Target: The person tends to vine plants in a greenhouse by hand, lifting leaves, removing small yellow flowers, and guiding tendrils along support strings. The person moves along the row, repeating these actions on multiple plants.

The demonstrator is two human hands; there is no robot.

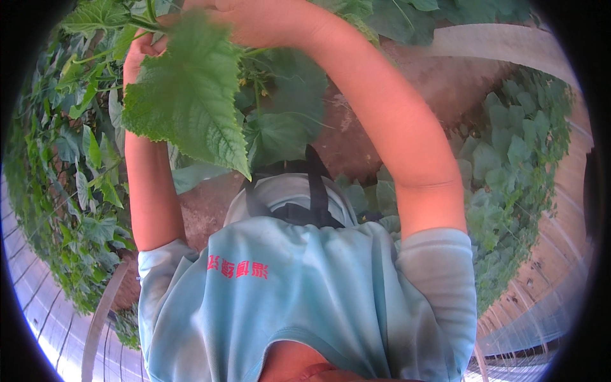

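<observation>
Both my hands are raised among cucumber-like vines at the upper left. My left hand (145, 50) is close to a green vine stem (143, 24), its fingers bent. A large toothed leaf (186, 100) hangs in front of it and hides much of the palm and wrist. My right hand (215, 12) reaches across from the right and is cut by the top edge of the view. It is just above the big leaf, close to my left hand. What its fingers touch is hidden. Small yellow flowers (262, 90) show on a stem behind the leaf.
Dense vines (62, 167) grow along the left, and another leafy row (506, 157) lines the right. Brown soil (346, 133) runs between them. A pale curved band (496, 43) crosses the upper right. Below are my blue shirt (305, 286) with red writing and dark straps (315, 191).
</observation>
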